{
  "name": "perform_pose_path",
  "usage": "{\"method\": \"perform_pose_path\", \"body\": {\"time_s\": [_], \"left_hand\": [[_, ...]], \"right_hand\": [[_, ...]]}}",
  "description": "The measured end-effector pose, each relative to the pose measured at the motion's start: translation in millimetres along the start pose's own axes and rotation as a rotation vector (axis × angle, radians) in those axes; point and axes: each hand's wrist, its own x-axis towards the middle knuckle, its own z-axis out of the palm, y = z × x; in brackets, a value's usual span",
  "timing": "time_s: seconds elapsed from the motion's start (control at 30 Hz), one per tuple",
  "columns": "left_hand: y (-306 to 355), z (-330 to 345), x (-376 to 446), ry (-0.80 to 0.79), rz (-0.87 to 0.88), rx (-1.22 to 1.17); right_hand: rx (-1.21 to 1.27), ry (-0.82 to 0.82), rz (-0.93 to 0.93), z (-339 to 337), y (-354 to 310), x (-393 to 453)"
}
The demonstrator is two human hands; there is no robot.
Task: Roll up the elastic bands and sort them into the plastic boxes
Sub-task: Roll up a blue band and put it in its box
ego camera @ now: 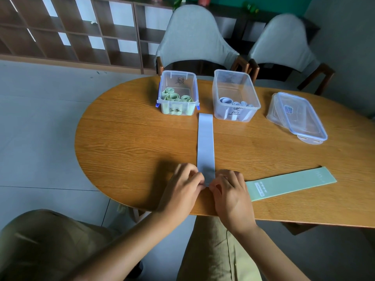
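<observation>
- Pale blue elastic band [206, 142] laid flat at the centre of the frame on the oval wooden table [125, 134], running from between the two boxes down to the hands.
- Left hand [182, 191] at lower centre, fingertips pinched on the near left corner of the blue band.
- Right hand [231, 193] just beside it, fingertips pinched on the near right corner of the same band.
- Green elastic band [290, 184] flat on the table at right of centre, slanting up toward the right edge, its near end touching or just beside the right hand.
- Left plastic box [178, 94] at upper centre, blue clips at its sides, holding rolled green bands [175, 96].
- Right plastic box [235, 94] just to its right, holding rolled pale blue bands [233, 102].
- Stacked clear lids [296, 116] at upper right, well apart from the hands.
- Two grey chairs [194, 37] behind the table along the top of the frame.
</observation>
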Motion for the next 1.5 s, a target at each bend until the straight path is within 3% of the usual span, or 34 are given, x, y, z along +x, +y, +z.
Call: {"method": "perform_pose_path", "body": {"time_s": [0.27,0.57,0.87,1.13,1.5], "left_hand": [[0.6,3.6,-0.4,-0.036,-0.02,0.093],[2.3,0.9,-9.7,-0.039,-0.056,0.076],[5.0,-0.6,-0.8,-0.032,-0.172,0.042],[2.3,12.9,13.9,0.005,-0.158,0.163],[-5.2,31.5,58.1,0.027,-0.24,0.271]], "right_hand": [[-0.151,-0.025,-0.014,4.0,-3.3,-2.5],[-0.12,0.004,0.018,4.4,-10.1,-13.5],[0.001,0.02,0.208,12.4,-12.3,-0.1],[0.022,0.081,0.243,25.5,-15.0,16.2],[-0.067,0.037,0.28,42.3,-12.6,59.4]]}}
